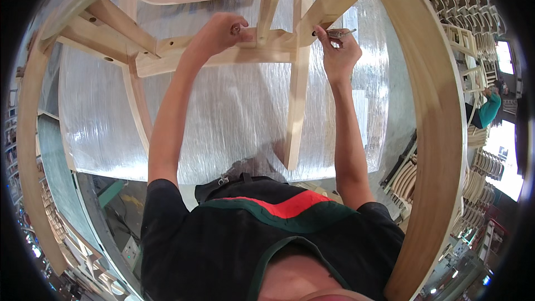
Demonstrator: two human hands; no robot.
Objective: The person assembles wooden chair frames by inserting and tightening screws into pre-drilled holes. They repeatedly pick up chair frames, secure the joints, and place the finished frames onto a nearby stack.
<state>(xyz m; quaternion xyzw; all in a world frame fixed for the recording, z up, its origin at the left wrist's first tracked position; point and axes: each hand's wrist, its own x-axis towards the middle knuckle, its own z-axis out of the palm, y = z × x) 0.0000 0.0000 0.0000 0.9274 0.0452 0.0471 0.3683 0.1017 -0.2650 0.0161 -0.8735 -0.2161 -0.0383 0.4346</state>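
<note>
An unfinished pale wooden chair frame (217, 61) lies over a table wrapped in clear plastic film. My right hand (343, 58) is closed in a pinch on a small, slim metal piece (337, 34), its kind too small to tell. The fingertips are beside a dark hole in the joint where a leg (297, 117) meets a slanted rail (340, 0). Over the cross rail, my left hand (216, 33) is curled with thumb and fingers close together. Something small and greyish may sit in its fingers, but I cannot make it out. Several screw holes dot the rails.
Long curved wooden parts (437, 122) arch around me on both sides. The film-covered tabletop (223, 117) reflects light. Stacks of curved chair parts (465, 0) stand at the right, where a person in a green top (490, 110) is at work. A socket box (131, 252) is at lower left.
</note>
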